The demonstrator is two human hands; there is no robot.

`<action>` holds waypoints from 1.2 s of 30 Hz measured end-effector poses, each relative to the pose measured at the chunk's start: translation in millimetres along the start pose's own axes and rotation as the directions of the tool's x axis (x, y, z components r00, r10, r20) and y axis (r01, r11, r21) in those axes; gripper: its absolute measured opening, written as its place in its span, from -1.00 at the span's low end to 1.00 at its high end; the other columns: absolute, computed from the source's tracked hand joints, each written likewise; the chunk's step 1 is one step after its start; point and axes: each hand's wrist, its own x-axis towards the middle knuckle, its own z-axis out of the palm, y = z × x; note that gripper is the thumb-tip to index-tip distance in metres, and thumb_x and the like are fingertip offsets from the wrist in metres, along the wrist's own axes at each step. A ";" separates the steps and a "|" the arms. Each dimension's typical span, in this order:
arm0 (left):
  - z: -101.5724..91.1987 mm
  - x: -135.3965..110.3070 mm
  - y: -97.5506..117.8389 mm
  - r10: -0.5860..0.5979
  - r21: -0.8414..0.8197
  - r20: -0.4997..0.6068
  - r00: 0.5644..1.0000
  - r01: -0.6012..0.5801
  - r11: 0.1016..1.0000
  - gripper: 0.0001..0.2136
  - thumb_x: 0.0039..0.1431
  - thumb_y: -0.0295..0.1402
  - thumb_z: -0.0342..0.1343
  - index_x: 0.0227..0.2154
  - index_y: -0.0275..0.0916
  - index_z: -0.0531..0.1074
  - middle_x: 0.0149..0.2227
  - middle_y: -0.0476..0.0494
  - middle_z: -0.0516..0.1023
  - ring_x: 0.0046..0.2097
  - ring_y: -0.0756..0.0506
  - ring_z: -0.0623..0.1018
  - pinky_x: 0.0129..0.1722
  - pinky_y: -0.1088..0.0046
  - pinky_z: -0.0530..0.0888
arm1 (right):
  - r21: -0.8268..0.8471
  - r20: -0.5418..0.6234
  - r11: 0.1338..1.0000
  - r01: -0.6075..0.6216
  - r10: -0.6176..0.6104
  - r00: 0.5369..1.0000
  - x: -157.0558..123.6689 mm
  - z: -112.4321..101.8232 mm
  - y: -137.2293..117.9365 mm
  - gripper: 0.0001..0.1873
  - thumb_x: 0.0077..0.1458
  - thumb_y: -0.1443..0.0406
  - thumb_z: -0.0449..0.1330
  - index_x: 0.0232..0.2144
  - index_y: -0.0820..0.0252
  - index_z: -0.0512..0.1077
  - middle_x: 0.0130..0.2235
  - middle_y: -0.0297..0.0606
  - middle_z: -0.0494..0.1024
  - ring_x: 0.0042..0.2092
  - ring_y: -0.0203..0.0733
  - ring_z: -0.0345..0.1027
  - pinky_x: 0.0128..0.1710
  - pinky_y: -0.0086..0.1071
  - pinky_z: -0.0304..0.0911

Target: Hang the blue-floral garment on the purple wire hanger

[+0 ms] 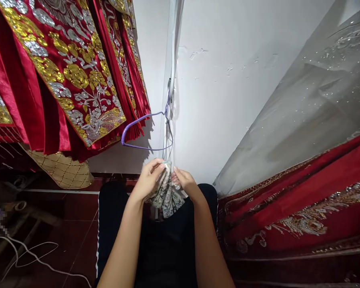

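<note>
A gathered piece of patterned fabric (pixel 168 200), pale with grey-green figures, hangs between my knees below the wall fitting. My left hand (pixel 150 178) pinches its upper edge between thumb and fingers. On the other side, my right hand (pixel 183 181) has its fingers bent at the fabric's right edge, near a small clear shiny bit; what exactly they grip is hard to make out. Just above both hands, a purple clothes hanger (pixel 144 117) hangs from a dark hook (pixel 169 86), its loop pointing left. A thin dark cord runs down from there towards the fabric.
Red garments with gold and silver embroidery (pixel 78 76) hang at upper left. A sheer glittering cover (pixel 306 96) and red embroidered cloth (pixel 303 216) fill the right. A white cable (pixel 45 262) lies on the dark red floor (pixel 81 232) at lower left. The white wall (pixel 222 104) stands ahead.
</note>
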 end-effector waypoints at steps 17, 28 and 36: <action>-50.7 -20.3 1.2 -0.343 0.524 0.430 0.835 0.078 0.848 -0.59 0.33 0.02 -0.01 -0.39 -0.24 0.41 -0.43 -0.03 0.45 -0.35 -0.07 0.41 -0.27 0.40 0.38 | -0.132 0.125 0.822 0.554 -0.541 0.832 27.4 -13.5 -129.4 -0.94 -0.05 0.39 0.22 -0.42 0.22 0.45 -0.38 -0.33 0.51 -0.30 -0.22 0.37 -0.25 -0.39 0.25; -46.8 -13.8 4.2 -0.132 0.310 0.176 0.976 0.072 0.948 -0.68 0.41 -0.12 -0.14 -0.37 -0.22 0.27 -0.39 0.00 0.26 -0.32 -0.03 0.27 -0.27 0.46 0.29 | -0.329 -0.135 0.884 0.333 -0.393 0.910 97.8 -4.2 -66.2 -0.71 0.12 0.09 0.06 -0.43 0.17 0.40 -0.41 -0.26 0.51 -0.31 -0.12 0.34 -0.27 -0.32 0.22; -103.0 -4.6 36.7 -0.330 0.819 0.310 0.892 -0.074 0.569 -0.68 0.27 -0.03 0.05 -0.33 -0.19 0.43 -0.51 0.01 0.40 -0.47 -0.06 0.33 -0.43 0.45 0.21 | -0.457 -0.222 0.859 0.231 -0.362 0.905 74.1 -56.3 -62.5 -0.65 0.02 0.07 0.16 -0.63 0.15 0.28 -0.58 -0.38 0.31 -0.46 -0.26 0.14 -0.43 -0.38 0.01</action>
